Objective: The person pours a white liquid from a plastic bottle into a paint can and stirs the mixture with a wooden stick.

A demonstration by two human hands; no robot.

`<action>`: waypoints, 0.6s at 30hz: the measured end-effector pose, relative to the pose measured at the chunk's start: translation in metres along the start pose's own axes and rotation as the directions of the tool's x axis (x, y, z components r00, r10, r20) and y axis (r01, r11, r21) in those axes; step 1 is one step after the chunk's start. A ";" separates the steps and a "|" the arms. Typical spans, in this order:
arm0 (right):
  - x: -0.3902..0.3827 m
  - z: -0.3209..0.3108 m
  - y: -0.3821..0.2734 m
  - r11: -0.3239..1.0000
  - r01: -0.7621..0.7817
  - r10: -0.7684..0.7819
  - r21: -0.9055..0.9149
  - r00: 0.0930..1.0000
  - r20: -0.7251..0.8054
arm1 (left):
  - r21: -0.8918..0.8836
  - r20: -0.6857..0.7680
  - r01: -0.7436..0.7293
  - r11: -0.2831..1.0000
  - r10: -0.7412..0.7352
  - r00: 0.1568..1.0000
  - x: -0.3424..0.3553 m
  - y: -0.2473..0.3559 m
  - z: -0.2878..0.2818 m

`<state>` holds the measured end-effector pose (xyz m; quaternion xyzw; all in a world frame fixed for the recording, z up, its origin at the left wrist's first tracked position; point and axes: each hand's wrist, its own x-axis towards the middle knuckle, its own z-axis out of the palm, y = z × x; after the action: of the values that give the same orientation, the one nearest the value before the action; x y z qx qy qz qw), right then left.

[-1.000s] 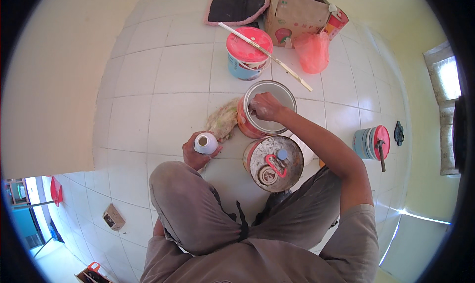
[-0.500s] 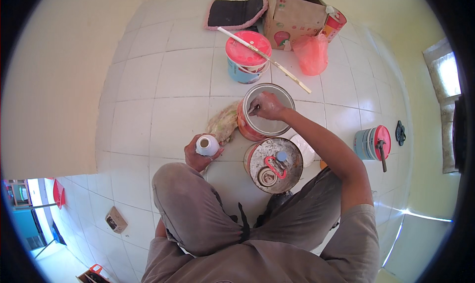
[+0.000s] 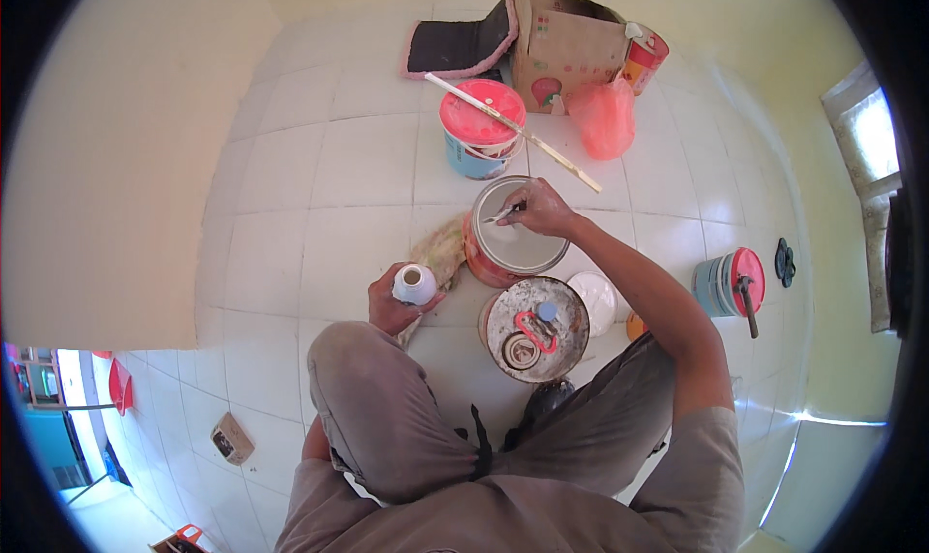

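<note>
My left hand [image 3: 392, 306] grips a white open-necked bottle [image 3: 414, 285] near my left knee. My right hand [image 3: 537, 209] is closed on a small metal tool [image 3: 495, 217], perhaps a spoon or scraper, held over the inside of the open can [image 3: 515, 255] of pale grey-white material. A stained rag [image 3: 431, 248] lies beside the can on the left. In front of me stands a dirty round tin [image 3: 498, 326] with a red handle and blue cap, with a white disc [image 3: 595, 297] partly behind it.
Ahead: a red-lidded bucket [image 3: 477, 118] with a stick [image 3: 561, 156] across it, cardboard box [image 3: 556, 59], pink bag [image 3: 605, 122], dark padded piece [image 3: 450, 45]. Right: another bucket [image 3: 716, 287] with a tool, dark object [image 3: 784, 263]. Plain wall [image 3: 116, 185] at left; small block [image 3: 232, 437] on the tiles.
My right hand has risen and shifted right within the can's opening, showing more of the small tool. My left hand and bottle moved slightly right in the picture as the view shifted.
</note>
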<state>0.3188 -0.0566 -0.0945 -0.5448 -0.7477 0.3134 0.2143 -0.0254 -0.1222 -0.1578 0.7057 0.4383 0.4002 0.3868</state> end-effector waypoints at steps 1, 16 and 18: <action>-0.004 -0.006 0.002 1.000 0.000 0.000 -0.008 1.000 -0.006 | 0.016 0.004 -0.020 1.000 0.020 1.000 0.004 -0.002 0.003; -0.042 -0.041 -0.031 0.973 -0.076 0.090 0.216 0.994 -0.054 | 0.188 0.097 -0.240 0.952 0.225 0.969 0.072 0.053 -0.035; -0.048 -0.043 -0.024 0.967 -0.097 0.112 0.236 0.993 -0.049 | 0.206 0.106 -0.249 0.946 0.231 0.967 0.076 0.058 -0.032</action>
<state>0.3458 -0.0975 -0.0463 -0.5639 -0.6690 0.3929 0.2830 -0.0144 -0.0640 -0.0767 0.8075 0.3742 0.3652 0.2730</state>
